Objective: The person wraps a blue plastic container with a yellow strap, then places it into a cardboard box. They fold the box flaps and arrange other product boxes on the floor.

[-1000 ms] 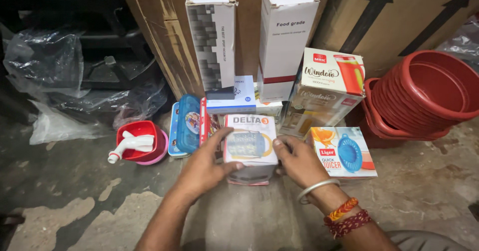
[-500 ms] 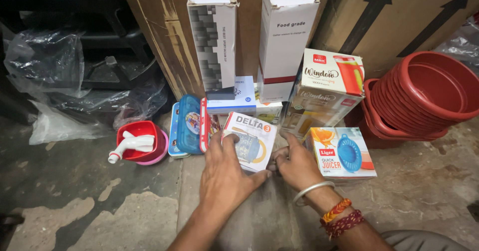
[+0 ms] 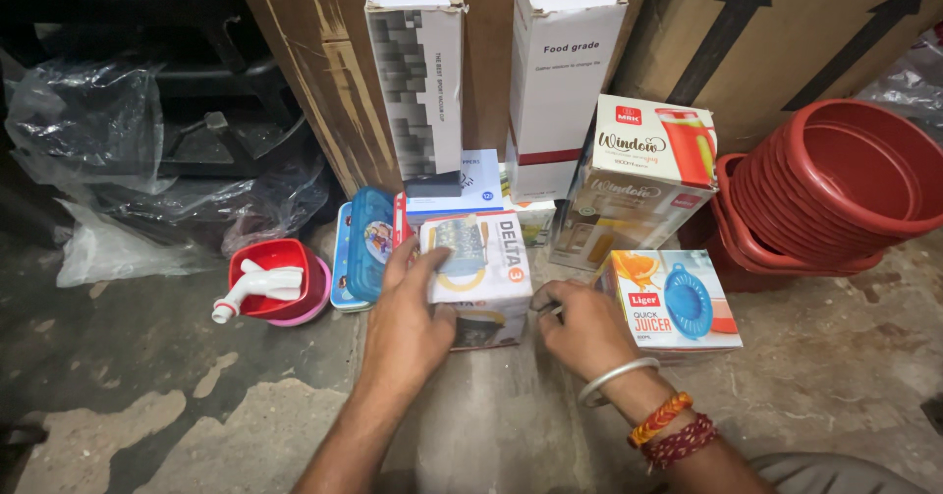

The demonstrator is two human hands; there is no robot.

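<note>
A person's two bare hands worked over a rough concrete floor (image 3: 177, 356), seen from a camera on their head. The left hand (image 3: 408, 317) lay flat on top of a small white cardboard box with an orange ring printed on it (image 3: 481, 273), its fingers spread apart and draped over the box's upper left face rather than clamped round it. The box sat on the floor at the centre of the view, tilted slightly. The right hand (image 3: 580, 327) rested just beside the box's right edge, fingers curled loosely together, fingertips at or near the box's lower corner; whether they touched it could not be told. A silver bangle and orange and red thread bands circled that wrist.

Just left of the box stood a blue plastic lunch container on edge (image 3: 365, 244), and further left a red plastic bowl holding a white tap (image 3: 267, 283). To the right lay a flat juicer carton picturing a blue strainer (image 3: 678, 302). Behind it a taller carton showing a red jug (image 3: 638, 175) leaned. Two tall white cartons (image 3: 491, 72) stood at the back against large brown cardboard. A stack of red plastic tubs (image 3: 835, 185) sat at far right.
</note>
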